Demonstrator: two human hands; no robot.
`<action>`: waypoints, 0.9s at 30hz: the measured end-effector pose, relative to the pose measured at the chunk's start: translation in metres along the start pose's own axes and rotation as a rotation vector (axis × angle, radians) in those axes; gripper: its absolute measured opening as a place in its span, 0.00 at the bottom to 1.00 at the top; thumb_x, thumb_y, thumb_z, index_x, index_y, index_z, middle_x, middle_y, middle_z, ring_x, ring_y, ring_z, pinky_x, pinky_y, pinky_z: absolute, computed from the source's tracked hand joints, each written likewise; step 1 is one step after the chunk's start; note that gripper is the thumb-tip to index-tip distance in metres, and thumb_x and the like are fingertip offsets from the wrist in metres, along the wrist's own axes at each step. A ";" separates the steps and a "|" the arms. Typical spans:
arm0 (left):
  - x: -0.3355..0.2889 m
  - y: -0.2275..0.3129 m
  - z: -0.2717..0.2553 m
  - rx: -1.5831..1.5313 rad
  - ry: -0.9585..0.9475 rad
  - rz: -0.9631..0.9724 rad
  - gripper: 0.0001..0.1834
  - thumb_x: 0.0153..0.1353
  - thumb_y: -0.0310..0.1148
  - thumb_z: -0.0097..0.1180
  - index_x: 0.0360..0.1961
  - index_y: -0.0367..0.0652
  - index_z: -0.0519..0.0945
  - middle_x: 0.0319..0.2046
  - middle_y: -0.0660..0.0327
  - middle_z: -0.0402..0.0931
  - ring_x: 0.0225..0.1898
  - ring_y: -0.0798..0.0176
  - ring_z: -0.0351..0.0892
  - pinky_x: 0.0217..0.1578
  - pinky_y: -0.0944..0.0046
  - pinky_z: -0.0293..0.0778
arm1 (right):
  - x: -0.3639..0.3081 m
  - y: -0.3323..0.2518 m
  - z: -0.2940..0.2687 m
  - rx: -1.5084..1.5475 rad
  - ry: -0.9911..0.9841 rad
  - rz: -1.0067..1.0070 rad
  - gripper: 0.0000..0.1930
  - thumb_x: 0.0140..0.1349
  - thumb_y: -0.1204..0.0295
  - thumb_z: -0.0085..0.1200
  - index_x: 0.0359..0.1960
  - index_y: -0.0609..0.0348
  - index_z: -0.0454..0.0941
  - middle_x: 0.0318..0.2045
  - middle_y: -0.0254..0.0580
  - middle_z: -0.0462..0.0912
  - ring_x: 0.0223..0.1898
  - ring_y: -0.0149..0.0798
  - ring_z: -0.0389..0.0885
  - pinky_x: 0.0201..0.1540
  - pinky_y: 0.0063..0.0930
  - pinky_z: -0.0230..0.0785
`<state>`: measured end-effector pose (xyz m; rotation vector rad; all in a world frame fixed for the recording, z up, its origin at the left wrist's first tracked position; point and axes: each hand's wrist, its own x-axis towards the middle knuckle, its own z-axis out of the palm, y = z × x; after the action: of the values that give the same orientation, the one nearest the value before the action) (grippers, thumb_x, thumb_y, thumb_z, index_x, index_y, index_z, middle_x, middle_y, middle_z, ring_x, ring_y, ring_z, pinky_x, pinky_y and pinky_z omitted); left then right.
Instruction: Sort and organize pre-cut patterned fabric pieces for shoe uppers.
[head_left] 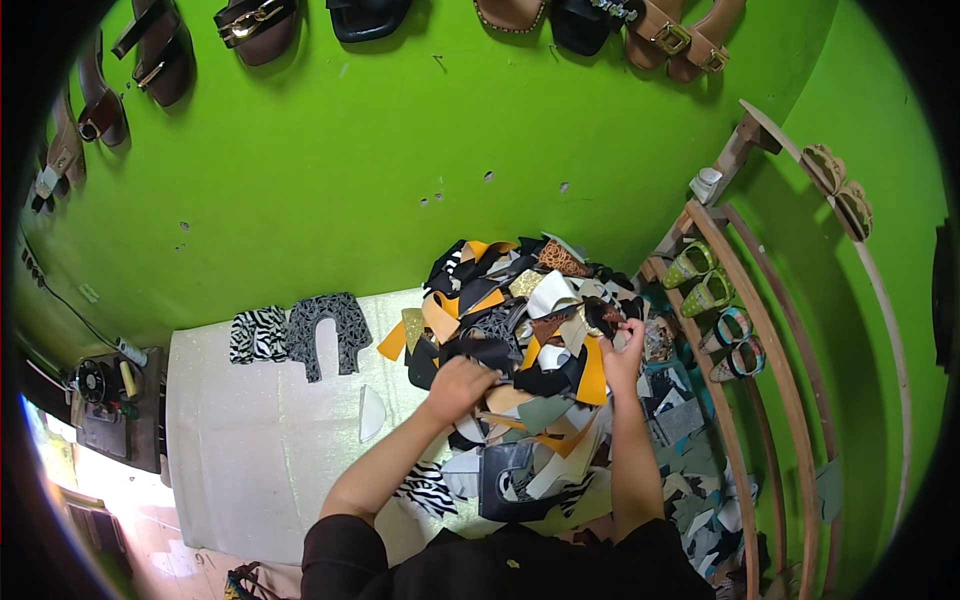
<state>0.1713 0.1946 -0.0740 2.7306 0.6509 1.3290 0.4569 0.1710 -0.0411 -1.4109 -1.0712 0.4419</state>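
Note:
A large heap of mixed material scraps (552, 385) in black, white, tan, orange and glitter gold lies in front of me. My left hand (462, 388) rests at the heap's near left side with its fingers curled in. A black scrap (482, 352) lies just beyond it; what those fingers grip is hidden. At the right side of the heap, my right hand (624, 360) has its fingers bent together among dark and brown pieces. I cannot make out what it holds. An orange strip (592, 373) hangs just left of my right wrist.
On the pale table (250, 450) lie a zebra-print piece (258, 335), a grey patterned U-shaped piece (329, 335) and a white scrap (371, 413). A wooden rack (748, 380) with sandals stands at the right. More scraps (690, 470) pile beside it. Sandals (262, 30) line the green wall.

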 end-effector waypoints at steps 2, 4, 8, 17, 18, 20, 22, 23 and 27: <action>-0.013 0.014 -0.005 -0.013 0.060 -0.052 0.11 0.42 0.26 0.60 0.32 0.42 0.80 0.27 0.62 0.78 0.28 0.62 0.76 0.28 0.63 0.66 | 0.002 0.005 -0.003 -0.059 0.026 -0.049 0.21 0.47 0.87 0.52 0.40 0.59 0.58 0.38 0.42 0.66 0.42 0.34 0.68 0.48 0.22 0.59; -0.025 0.018 -0.014 -0.009 0.090 -0.084 0.11 0.42 0.25 0.61 0.31 0.42 0.80 0.27 0.62 0.78 0.28 0.62 0.76 0.28 0.63 0.66 | 0.001 -0.003 0.001 -0.056 0.017 -0.050 0.21 0.47 0.87 0.53 0.40 0.59 0.58 0.37 0.42 0.66 0.41 0.34 0.69 0.48 0.22 0.59; -0.044 0.030 -0.022 -0.004 0.130 -0.189 0.10 0.44 0.25 0.62 0.31 0.41 0.80 0.26 0.63 0.78 0.28 0.63 0.76 0.30 0.64 0.66 | -0.003 -0.008 0.004 -0.128 -0.001 -0.072 0.21 0.47 0.86 0.53 0.43 0.61 0.60 0.37 0.44 0.69 0.41 0.37 0.72 0.48 0.25 0.61; -0.046 0.045 -0.031 -0.069 -0.002 -0.240 0.09 0.47 0.32 0.62 0.31 0.44 0.80 0.28 0.63 0.77 0.30 0.61 0.74 0.29 0.61 0.61 | -0.006 -0.007 0.005 -0.141 -0.008 -0.054 0.23 0.47 0.87 0.52 0.45 0.61 0.60 0.40 0.47 0.70 0.44 0.40 0.73 0.49 0.25 0.62; -0.039 0.044 -0.038 -0.071 0.007 -0.233 0.09 0.47 0.32 0.62 0.31 0.44 0.80 0.28 0.63 0.77 0.30 0.61 0.74 0.29 0.61 0.61 | -0.006 -0.010 0.001 -0.152 -0.012 -0.045 0.23 0.47 0.87 0.52 0.45 0.61 0.60 0.40 0.47 0.70 0.45 0.40 0.74 0.49 0.25 0.62; -0.028 0.036 -0.053 -0.107 0.029 -0.091 0.10 0.46 0.37 0.60 0.29 0.45 0.80 0.28 0.62 0.75 0.30 0.60 0.72 0.29 0.60 0.59 | -0.008 -0.013 0.001 -0.152 -0.019 -0.040 0.23 0.47 0.87 0.52 0.46 0.61 0.60 0.41 0.48 0.71 0.45 0.40 0.74 0.49 0.25 0.62; -0.014 0.018 -0.051 -0.063 0.090 -0.131 0.13 0.43 0.38 0.60 0.30 0.45 0.80 0.28 0.60 0.74 0.29 0.58 0.72 0.31 0.59 0.61 | -0.012 -0.011 0.004 -0.159 -0.021 -0.046 0.23 0.48 0.87 0.51 0.46 0.60 0.60 0.40 0.50 0.74 0.44 0.40 0.75 0.49 0.26 0.62; 0.000 0.009 -0.047 -0.037 0.098 -0.183 0.14 0.43 0.37 0.60 0.32 0.44 0.79 0.29 0.59 0.74 0.31 0.57 0.72 0.33 0.58 0.61 | -0.012 -0.007 0.002 -0.166 -0.017 -0.043 0.23 0.49 0.87 0.51 0.47 0.60 0.60 0.39 0.50 0.75 0.44 0.41 0.75 0.49 0.26 0.62; 0.034 -0.041 -0.008 0.061 -0.041 -0.366 0.25 0.44 0.33 0.59 0.48 0.42 0.72 0.43 0.55 0.73 0.47 0.54 0.71 0.48 0.50 0.61 | -0.017 -0.012 0.005 -0.163 -0.054 -0.046 0.22 0.50 0.85 0.51 0.47 0.61 0.60 0.39 0.52 0.75 0.45 0.44 0.76 0.48 0.27 0.63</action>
<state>0.1694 0.2442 -0.0522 2.5073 1.1363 1.1795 0.4402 0.1585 -0.0362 -1.5209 -1.2030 0.3672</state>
